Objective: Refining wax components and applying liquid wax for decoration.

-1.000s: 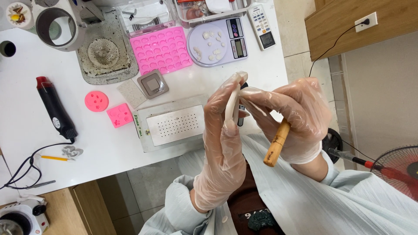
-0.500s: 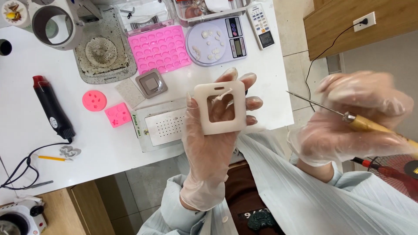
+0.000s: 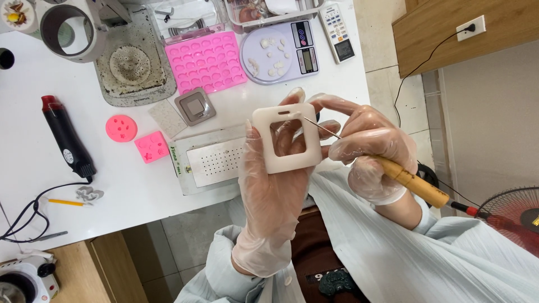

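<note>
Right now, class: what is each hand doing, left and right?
Left hand: closed on the white square frame, held up flat.
Right hand: closed on the wooden-handled needle tool, tip at the frame's top edge.

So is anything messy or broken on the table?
Nothing looks broken. The grey tray near the table's far edge is speckled with white crumbs and residue, the messiest spot. The white square frame in the left hand looks whole.

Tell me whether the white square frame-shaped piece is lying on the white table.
No, the left hand holds the white square frame-shaped piece up above the white table, while the right hand points a wooden-handled needle tool at it.
</note>
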